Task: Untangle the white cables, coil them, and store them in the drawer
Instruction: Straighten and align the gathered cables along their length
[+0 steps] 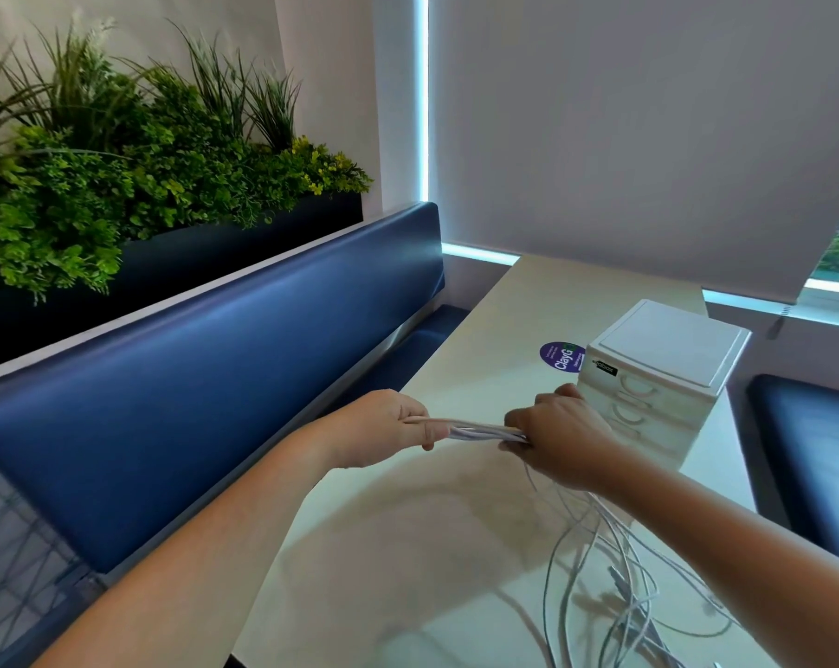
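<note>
White cables (475, 432), taut bundle above loose tangle on table (408, 547); white drawer unit (658, 373) upright, closed.

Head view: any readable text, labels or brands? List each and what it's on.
"ClayG": large white letters on the round purple sticker on the table; the rest is cut off by the white drawer unit.
Small print on the same sticker: too small to read.
Black label at the drawer unit's top front edge: white text, too blurred to read.

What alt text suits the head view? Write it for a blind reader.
The left hand and the right hand hold a bundle of white cables stretched between them above a table, loose strands trailing in a tangle at lower right. A white drawer unit, drawers closed, stands behind the right hand.
</note>
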The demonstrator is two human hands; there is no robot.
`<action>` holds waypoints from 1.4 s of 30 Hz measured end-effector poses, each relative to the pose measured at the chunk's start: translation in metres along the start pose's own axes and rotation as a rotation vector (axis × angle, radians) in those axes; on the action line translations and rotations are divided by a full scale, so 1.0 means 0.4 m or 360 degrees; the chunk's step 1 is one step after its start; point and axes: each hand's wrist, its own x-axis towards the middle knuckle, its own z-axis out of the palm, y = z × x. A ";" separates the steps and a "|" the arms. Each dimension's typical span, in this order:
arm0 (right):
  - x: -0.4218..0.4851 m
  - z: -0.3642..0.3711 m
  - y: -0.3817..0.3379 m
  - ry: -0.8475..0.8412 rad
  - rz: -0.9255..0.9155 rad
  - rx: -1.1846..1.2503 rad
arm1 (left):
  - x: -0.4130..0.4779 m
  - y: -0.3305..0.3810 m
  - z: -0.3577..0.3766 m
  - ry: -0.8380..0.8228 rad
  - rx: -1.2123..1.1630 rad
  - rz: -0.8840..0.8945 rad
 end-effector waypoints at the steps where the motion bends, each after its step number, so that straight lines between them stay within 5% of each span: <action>1: -0.003 0.000 0.006 0.0035 -0.0019 -0.0011 | 0.000 -0.001 0.002 -0.0021 0.0016 -0.0013; 7: -0.023 -0.001 0.015 -0.0007 0.0037 0.0046 | 0.012 -0.007 0.017 -0.0097 -0.0200 -0.0146; 12: -0.053 0.067 0.041 0.0066 -0.0043 -0.0077 | 0.002 -0.051 0.044 -0.0028 0.0055 -0.0147; 19: -0.053 0.134 0.031 -0.0412 -0.0049 0.0540 | -0.010 -0.127 0.120 0.0024 0.0319 -0.0089; 26: -0.089 0.250 -0.022 -0.0655 -0.0108 0.0523 | -0.033 -0.223 0.236 -0.0054 0.0355 -0.0201; 35: -0.149 0.372 -0.069 -0.0585 -0.0143 0.0513 | -0.056 -0.311 0.356 0.0015 0.0686 -0.0155; 42: -0.143 0.406 -0.121 -0.0228 -0.0150 0.0585 | -0.073 -0.350 0.415 0.0295 0.0884 0.0034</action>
